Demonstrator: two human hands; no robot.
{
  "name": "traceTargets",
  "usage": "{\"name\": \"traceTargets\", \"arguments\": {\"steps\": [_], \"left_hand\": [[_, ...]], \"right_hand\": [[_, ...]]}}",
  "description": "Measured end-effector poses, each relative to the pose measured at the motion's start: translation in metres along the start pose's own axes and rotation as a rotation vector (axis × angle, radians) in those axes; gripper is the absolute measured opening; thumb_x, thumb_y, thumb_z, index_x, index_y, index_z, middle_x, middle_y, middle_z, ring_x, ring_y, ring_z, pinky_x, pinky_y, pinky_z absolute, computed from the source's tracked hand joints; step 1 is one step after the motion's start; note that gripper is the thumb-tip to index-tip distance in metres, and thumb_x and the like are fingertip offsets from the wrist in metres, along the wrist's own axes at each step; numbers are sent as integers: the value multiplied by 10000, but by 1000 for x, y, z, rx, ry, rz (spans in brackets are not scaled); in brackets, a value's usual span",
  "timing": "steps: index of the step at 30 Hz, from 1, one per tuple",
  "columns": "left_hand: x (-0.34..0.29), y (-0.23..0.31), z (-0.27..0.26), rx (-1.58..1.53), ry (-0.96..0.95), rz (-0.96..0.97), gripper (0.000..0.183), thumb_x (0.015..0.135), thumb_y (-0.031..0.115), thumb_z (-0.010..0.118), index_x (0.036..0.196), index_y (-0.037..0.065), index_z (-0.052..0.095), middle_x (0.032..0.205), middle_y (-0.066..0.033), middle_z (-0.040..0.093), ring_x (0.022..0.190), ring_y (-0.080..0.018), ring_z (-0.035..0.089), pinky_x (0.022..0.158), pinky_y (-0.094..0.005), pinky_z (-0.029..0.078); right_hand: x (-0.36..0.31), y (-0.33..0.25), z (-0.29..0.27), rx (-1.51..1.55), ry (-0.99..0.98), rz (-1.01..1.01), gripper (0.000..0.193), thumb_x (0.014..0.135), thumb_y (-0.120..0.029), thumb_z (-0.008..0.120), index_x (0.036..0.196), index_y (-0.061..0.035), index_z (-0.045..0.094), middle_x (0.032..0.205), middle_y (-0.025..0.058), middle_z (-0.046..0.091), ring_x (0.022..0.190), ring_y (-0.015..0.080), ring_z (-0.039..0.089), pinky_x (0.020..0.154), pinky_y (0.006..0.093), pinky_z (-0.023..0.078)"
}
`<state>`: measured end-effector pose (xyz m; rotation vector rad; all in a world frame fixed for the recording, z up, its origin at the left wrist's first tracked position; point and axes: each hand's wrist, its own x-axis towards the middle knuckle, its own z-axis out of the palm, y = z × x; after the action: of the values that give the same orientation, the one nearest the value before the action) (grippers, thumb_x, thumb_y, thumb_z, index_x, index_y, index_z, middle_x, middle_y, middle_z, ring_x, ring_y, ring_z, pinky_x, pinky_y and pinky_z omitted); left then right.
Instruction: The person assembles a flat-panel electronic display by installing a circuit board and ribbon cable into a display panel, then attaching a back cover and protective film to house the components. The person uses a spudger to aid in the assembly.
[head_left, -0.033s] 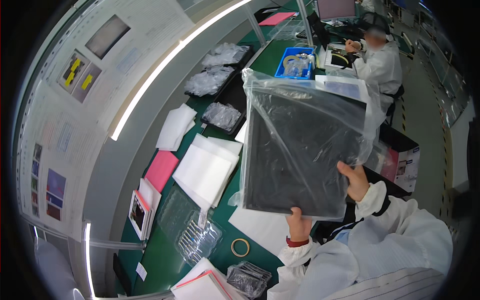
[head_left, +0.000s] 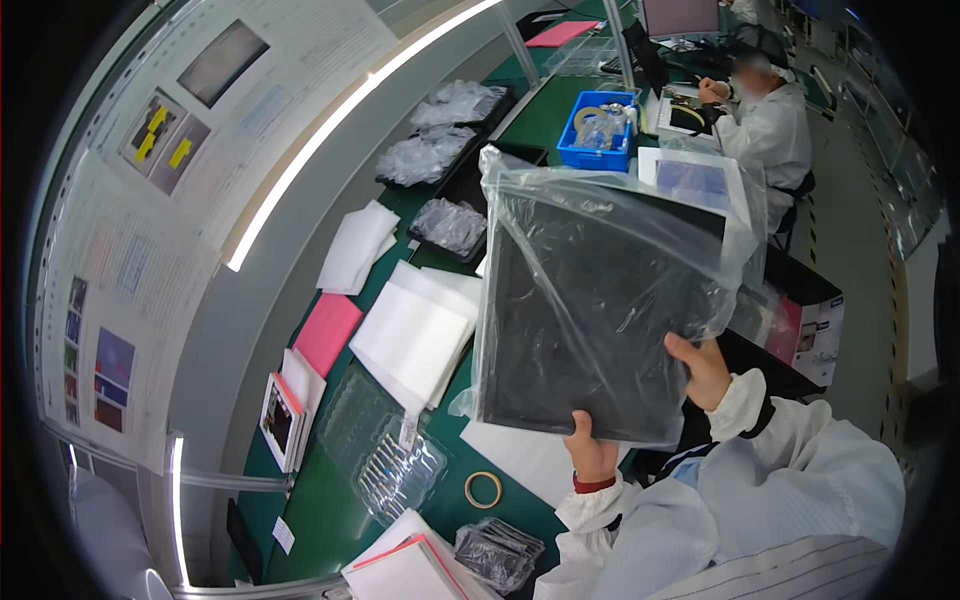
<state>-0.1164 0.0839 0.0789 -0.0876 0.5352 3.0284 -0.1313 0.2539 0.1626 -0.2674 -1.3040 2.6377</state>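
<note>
I hold up a flat black rectangular panel (head_left: 590, 310) inside a loose clear plastic bag (head_left: 725, 280). My left hand (head_left: 592, 452) grips its lower edge, thumb on the front face. The lower right side is in my right hand (head_left: 703, 372), also with the thumb on the front. The other fingers of both hands are hidden behind the panel. The bag's slack plastic sticks out past the panel at the top and right. Behind the panel's lower edge, a white sheet (head_left: 515, 460) lies on the green table (head_left: 330, 500).
White foam sheets (head_left: 410, 325), a pink sheet (head_left: 327, 335), a clear plastic tray (head_left: 400, 470) and a tape roll (head_left: 483, 490) lie on the left. Bagged dark parts (head_left: 498, 552) sit near me. Farther off are a blue bin (head_left: 597, 155) and a seated person (head_left: 765, 125).
The bagged panel has shifted slightly left and tilted a little. Both hands keep their grip on it. The whole view has moved slightly.
</note>
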Motion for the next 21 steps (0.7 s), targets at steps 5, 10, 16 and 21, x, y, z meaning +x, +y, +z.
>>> {"name": "traceTargets", "arguments": {"steps": [5, 10, 16, 21], "left_hand": [[-29, 75, -10, 263, 251, 53, 438, 824, 31, 555, 1235, 31, 403, 1146, -125, 533, 1016, -269, 543, 872, -391, 461], [-42, 98, -28, 377, 338, 180, 490, 802, -10, 551, 1257, 39, 378, 1168, -120, 507, 1014, -269, 539, 872, -378, 463], [-53, 100, -39, 337, 408, 104, 533, 766, -33, 550, 1266, 23, 374, 1215, -148, 478, 1056, -304, 512, 918, -389, 435], [-45, 109, -31, 456, 411, 79, 386, 880, 166, 519, 1207, -3, 401, 1164, -135, 496, 1018, -262, 518, 864, -380, 447]], "right_hand": [[48, -15, -29, -154, -450, 164, 463, 900, -301, 509, 1243, -13, 392, 1061, 23, 543, 961, 106, 497, 862, 238, 384], [116, -56, -1, -831, -640, 13, 297, 873, -166, 530, 1108, 13, 499, 1026, 74, 568, 954, 135, 534, 865, 266, 409], [112, -22, 39, -922, -871, 555, 429, 729, -213, 695, 1036, 20, 507, 929, 55, 577, 841, 115, 532, 742, 253, 441], [90, -10, 2, -689, -680, 665, 629, 675, -216, 755, 1177, 21, 460, 1017, 68, 561, 885, 130, 515, 781, 270, 428]]}}
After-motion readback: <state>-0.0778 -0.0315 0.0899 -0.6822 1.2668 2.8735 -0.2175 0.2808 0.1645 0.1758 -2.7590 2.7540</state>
